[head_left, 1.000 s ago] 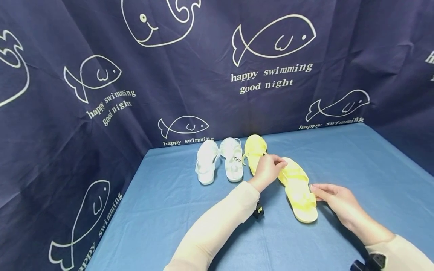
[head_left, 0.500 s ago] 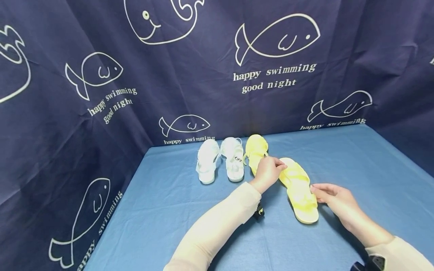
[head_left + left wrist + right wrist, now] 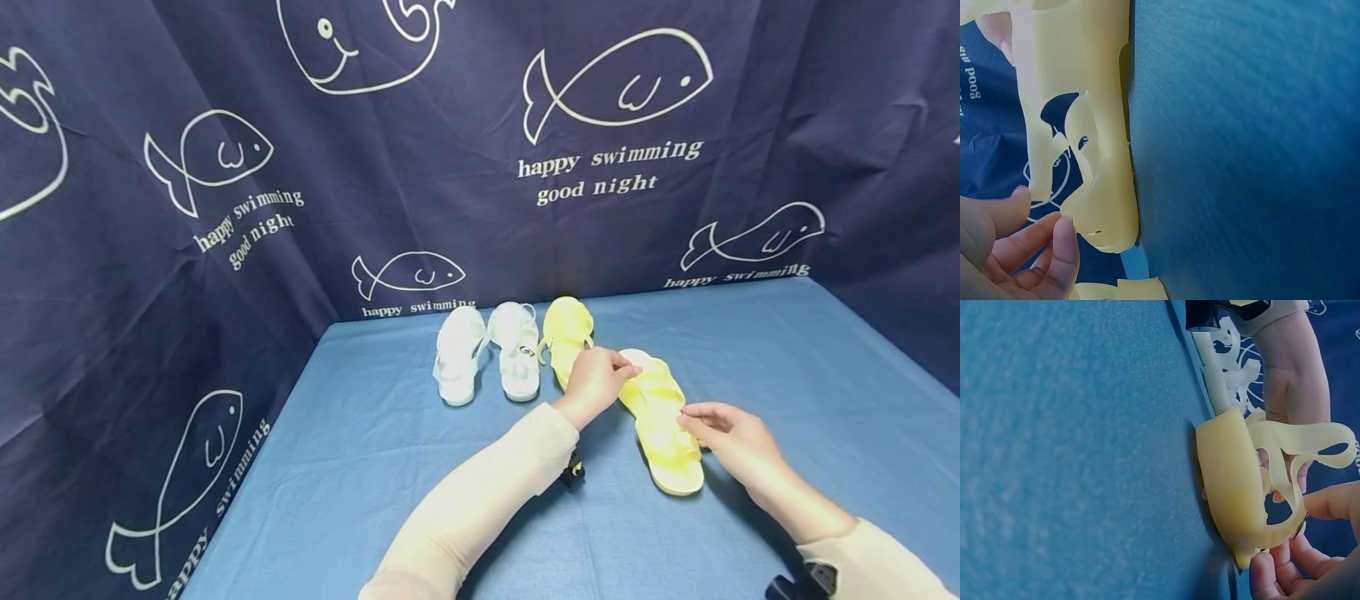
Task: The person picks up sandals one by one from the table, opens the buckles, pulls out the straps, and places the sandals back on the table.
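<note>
A yellow sandal [image 3: 660,433] lies sole down on the blue table, its far end angled left, between both hands. My left hand [image 3: 597,379] is at its far end; in the left wrist view the left thumb and fingers [image 3: 1063,250] pinch a loose strap end [image 3: 1040,184]. From the right side, my right hand [image 3: 738,442] pinches the side of the strap [image 3: 1297,503] between thumb and index finger, just above the sole [image 3: 1229,481]. Behind my left hand stands the other yellow sandal [image 3: 566,321], its near part hidden by that hand.
Two white sandals, the left one [image 3: 459,358] and the right one [image 3: 517,354], stand side by side left of the yellow pair. Dark blue fabric [image 3: 480,167] with fish drawings hangs behind the blue table [image 3: 360,467].
My right hand has shifted slightly left, its fingertips now over the strap at the sandal's side. My left hand has barely moved; the sandals stay in place.
</note>
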A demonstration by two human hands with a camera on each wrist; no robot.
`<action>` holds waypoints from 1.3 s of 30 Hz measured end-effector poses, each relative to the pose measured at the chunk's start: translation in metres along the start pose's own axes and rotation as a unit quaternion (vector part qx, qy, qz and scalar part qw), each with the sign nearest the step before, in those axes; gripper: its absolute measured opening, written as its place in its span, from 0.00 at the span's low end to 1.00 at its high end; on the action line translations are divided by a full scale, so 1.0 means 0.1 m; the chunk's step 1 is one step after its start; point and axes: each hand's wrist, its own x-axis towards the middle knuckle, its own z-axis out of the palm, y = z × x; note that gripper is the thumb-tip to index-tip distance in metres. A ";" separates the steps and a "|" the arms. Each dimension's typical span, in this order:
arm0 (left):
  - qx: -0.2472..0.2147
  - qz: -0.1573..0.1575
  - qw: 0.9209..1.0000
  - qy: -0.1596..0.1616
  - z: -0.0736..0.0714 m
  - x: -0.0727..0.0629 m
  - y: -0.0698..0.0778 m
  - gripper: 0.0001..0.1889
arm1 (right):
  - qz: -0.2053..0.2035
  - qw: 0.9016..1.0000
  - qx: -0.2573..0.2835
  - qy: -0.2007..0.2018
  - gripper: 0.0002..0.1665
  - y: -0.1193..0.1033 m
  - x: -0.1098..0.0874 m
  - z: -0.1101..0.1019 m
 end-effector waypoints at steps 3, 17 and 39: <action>0.007 0.015 1.000 -0.006 -0.01 0.00 0.00 0.09 | -0.014 1.000 -0.007 0.004 0.34 -0.02 0.00 0.01; 0.025 0.038 0.999 -0.012 -0.03 0.00 -0.01 0.14 | -0.030 0.999 -0.011 0.018 0.32 0.00 0.02 0.04; 0.052 0.054 0.997 -0.017 -0.05 -0.06 0.02 0.16 | -0.040 0.999 0.011 -0.003 0.26 0.05 -0.03 0.07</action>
